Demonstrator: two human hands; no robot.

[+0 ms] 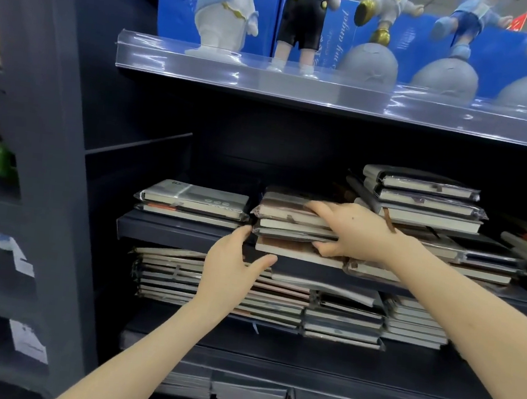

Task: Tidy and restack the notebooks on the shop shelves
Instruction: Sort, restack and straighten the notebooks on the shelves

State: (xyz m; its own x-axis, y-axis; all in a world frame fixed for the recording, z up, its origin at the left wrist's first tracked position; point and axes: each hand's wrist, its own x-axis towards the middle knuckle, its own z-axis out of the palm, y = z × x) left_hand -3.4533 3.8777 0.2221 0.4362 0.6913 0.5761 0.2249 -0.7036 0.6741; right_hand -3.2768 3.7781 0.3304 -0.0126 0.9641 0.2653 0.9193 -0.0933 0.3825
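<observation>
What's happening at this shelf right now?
A person is tidying notebooks on the middle shelf. The right hand grips the brown stack, fingers on top, thumb tucked in lower down. The left hand, open, reaches toward that stack's left edge; contact is unclear. A low pile lies left of it, a taller pile right.

Right hand (pixel 354 233) around notebook stack (pixel 286 217)

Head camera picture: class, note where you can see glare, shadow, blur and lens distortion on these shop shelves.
Head view: white glare streaks the clear plastic shelf strip; the shelf back wall behind the brown notebook stack sits in deep shadow; the figurines on top look soft and smeared; the wide-angle lens bows and tilts the shelf edges.
</observation>
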